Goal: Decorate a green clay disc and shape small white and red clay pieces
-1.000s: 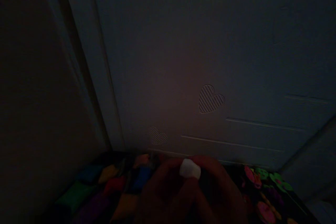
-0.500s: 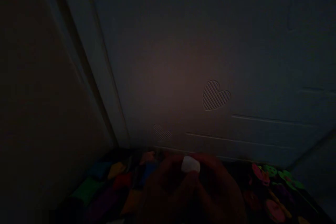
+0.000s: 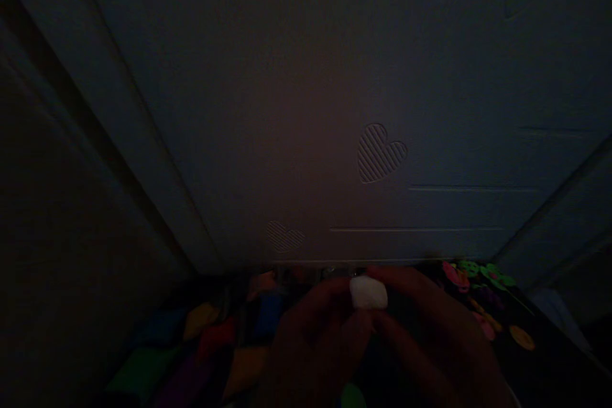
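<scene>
A small white lump (image 3: 368,293), with the look of soft modelling clay, is pinched between the fingertips of both hands at the bottom middle of the head view. My left hand (image 3: 315,338) closes on its left side, thumb below and forefinger above. On the other side my right hand (image 3: 440,325) grips it the same way. The lump is roundish with a blunt, squarish outline. Dim light hides the finer detail of the fingers. Just below the hands shows part of a green rounded thing (image 3: 352,395).
Left of the hands lie several coloured blocks or packets, among them a green one (image 3: 143,370), a red one (image 3: 216,338) and an orange one (image 3: 245,366). Flower-like green shapes (image 3: 497,275) and a yellow disc (image 3: 522,336) lie right. Behind stands a pale panel (image 3: 287,108) with embossed hearts.
The view has shifted and tilted a little. Both hands and the white lump appear further right, and the lump shows a slightly different side. The green rounded thing has come into view.
</scene>
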Demonstrator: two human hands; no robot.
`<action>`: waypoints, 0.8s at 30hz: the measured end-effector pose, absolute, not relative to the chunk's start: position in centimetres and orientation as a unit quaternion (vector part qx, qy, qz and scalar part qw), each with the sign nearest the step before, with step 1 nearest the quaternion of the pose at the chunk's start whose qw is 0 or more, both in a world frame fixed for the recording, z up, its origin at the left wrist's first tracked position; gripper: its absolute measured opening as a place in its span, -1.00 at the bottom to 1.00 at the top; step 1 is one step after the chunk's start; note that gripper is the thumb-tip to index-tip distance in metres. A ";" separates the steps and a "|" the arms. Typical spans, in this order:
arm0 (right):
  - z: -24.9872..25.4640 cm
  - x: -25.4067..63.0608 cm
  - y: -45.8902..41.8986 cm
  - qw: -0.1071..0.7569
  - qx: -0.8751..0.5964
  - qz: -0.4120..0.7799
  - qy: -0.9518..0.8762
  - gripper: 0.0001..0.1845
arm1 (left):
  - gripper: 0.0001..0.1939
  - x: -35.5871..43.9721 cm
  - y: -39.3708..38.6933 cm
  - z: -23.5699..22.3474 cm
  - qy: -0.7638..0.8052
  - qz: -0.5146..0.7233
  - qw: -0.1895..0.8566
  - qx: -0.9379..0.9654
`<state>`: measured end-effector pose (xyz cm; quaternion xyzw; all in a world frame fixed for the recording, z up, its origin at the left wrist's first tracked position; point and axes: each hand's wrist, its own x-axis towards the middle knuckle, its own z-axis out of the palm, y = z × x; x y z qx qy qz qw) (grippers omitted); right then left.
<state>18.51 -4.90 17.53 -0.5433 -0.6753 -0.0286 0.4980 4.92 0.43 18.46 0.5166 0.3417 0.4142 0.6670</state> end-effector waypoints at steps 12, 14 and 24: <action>18.5 17.5 -6.3 0.487 -0.521 -0.065 -0.698 -0.69 | -0.84 3.9 -1.4 18.7 0.300 0.410 0.693 0.511; 18.5 17.8 -6.6 0.486 -0.511 -0.065 -0.706 -0.70 | -0.85 4.0 -1.6 18.8 0.299 0.412 0.694 0.510; 19.2 18.7 -7.2 0.461 -0.502 -0.058 -0.729 -0.75 | -0.82 4.1 -1.8 19.1 0.328 0.346 0.691 0.543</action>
